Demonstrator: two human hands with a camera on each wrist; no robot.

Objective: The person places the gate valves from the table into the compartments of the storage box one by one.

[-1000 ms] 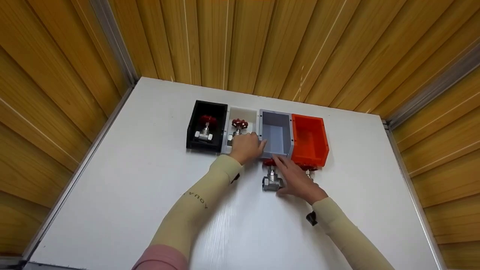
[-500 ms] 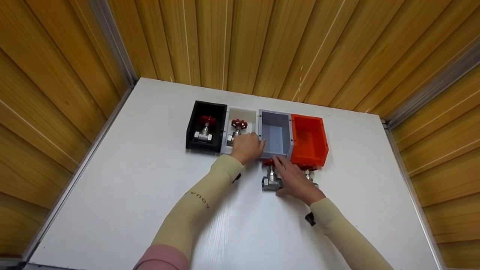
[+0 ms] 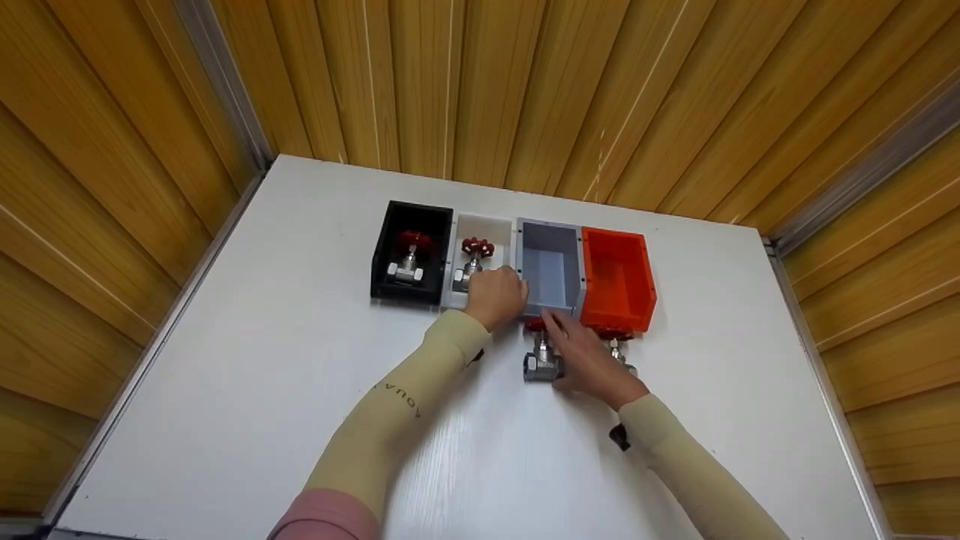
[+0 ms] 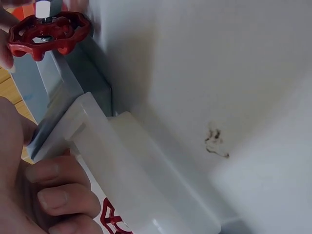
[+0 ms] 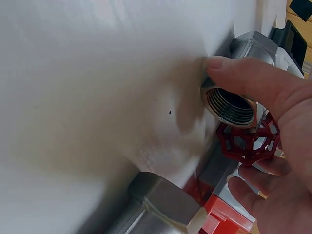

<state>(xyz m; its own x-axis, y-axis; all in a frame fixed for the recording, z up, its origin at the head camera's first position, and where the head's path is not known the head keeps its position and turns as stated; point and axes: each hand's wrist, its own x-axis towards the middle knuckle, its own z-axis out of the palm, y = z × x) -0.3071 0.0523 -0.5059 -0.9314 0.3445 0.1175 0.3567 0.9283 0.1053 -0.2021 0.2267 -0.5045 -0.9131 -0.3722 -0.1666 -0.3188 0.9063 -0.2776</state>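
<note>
My left hand [image 3: 495,298] bends over the front of the white bin [image 4: 141,161], its fingers curled inside the wall and the thumb by the grey bin's rim. Partly behind that hand, a gate valve [image 3: 474,264] with a red handwheel stands in the white bin. My right hand [image 3: 592,360] holds another gate valve [image 3: 541,366] in front of the grey bin [image 3: 547,277]. Its thumb lies on the threaded pipe end [image 5: 231,106], and its fingers reach to the red handwheel [image 5: 248,141]. The grey bin has nothing in it.
A black bin [image 3: 384,244] on the left contains a gate valve [image 3: 407,268]. The orange bin [image 3: 619,274] closes the row on the right. Before it stands one more valve [image 5: 161,207], partly hidden by my right hand. Wood-patterned panels [image 3: 480,90] enclose the white table [image 3: 300,375].
Both hands keep almost the same places; the left thumb has drawn in slightly toward its fingers. The valves and bins stand as before.
</note>
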